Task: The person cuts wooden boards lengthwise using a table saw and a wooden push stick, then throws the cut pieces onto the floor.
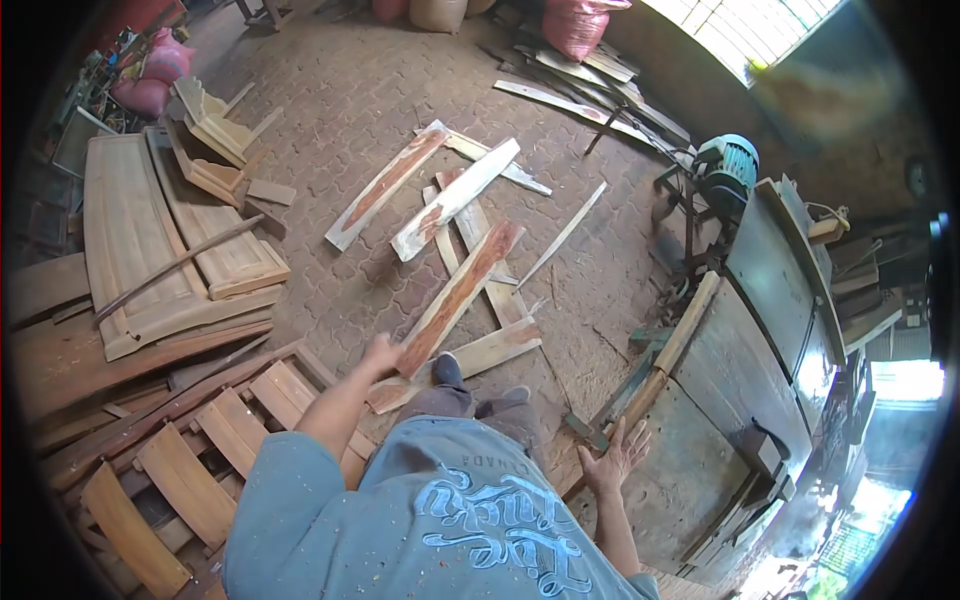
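Note:
My left hand [380, 356] is closed on the near end of a reddish-brown board [462, 292] with pale edges, which slants away from me over the floor. Below it, a paler plank [490, 347] lies near my shoes. My right hand [614, 458] has its fingers spread and holds nothing; it is beside the metal-topped machine table [690, 455], close to a long wooden strip [675, 340] along the table's edge. Farther out on the floor are a whitish board [455, 200] and a brown-and-white board [387, 185].
Carved panels [130, 230] and slatted wooden pieces [190, 480] are stacked at the left. A motor [730, 160] sits behind the machine table. More planks [585, 80] and a pink sack [575, 28] are at the back. A thin strip [563, 235] lies on the brick floor.

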Demonstrator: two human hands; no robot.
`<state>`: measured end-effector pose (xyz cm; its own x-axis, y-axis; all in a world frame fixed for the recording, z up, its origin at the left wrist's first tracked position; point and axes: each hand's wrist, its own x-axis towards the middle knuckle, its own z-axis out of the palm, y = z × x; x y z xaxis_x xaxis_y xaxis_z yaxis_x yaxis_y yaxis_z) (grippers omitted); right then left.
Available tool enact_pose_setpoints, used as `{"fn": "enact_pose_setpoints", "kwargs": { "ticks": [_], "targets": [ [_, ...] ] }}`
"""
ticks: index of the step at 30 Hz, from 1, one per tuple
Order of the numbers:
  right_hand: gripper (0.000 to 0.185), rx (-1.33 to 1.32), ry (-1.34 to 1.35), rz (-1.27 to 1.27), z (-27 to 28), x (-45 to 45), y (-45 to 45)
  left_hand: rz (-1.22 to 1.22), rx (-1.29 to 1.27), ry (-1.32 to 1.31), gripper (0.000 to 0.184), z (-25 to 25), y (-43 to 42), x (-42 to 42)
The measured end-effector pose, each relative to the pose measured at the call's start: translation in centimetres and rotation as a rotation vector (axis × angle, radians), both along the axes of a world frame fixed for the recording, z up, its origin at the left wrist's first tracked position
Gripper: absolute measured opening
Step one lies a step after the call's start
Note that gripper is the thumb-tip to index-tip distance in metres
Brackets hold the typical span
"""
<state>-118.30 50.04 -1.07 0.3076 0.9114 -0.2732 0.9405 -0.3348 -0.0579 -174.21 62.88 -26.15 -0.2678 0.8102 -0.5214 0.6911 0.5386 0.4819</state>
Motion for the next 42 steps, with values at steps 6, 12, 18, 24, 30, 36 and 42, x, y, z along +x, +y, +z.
{"fn": "enact_pose_setpoints", "kwargs": {
  "ticks": [6, 12, 18, 24, 30, 36, 42],
  "targets": [
    [0.099, 0.213, -0.006, 0.11, -2.0, 2.7, -0.9, 0.201, 0.233, -0.227, 0.078, 9.3, 6.7, 2.7],
    [0.081, 0.273, 0.049, 0.087, -2.0, 3.9, -1.1, 0.018, -0.093, 0.055, 0.05, 6.6, -4.2, 8.0],
    [0.07, 0.38, 0.156, 0.079, -1.7, 5.5, -2.0, -0.205, -0.308, -0.049, 0.05, 8.2, -19.1, 15.2],
    [0.058, 0.411, 0.168, 0.123, -2.3, 6.6, -3.2, -0.039, -0.221, -0.052, 0.046, 10.7, -19.4, 15.5],
    [0.058, 0.431, 0.285, 0.075, -1.4, 6.6, -3.9, -0.112, -0.139, 0.007, 0.049, 12.6, -17.3, 17.3],
    [0.06, 0.438, 0.295, 0.107, -1.3, 7.0, -4.4, -0.168, -0.149, -0.127, 0.036, 12.8, -17.6, 20.4],
    [0.06, 0.368, 0.316, 0.177, -0.8, 6.9, -4.2, -0.329, -0.065, 0.066, 0.045, 14.7, -19.5, 20.3]
  ]
}}
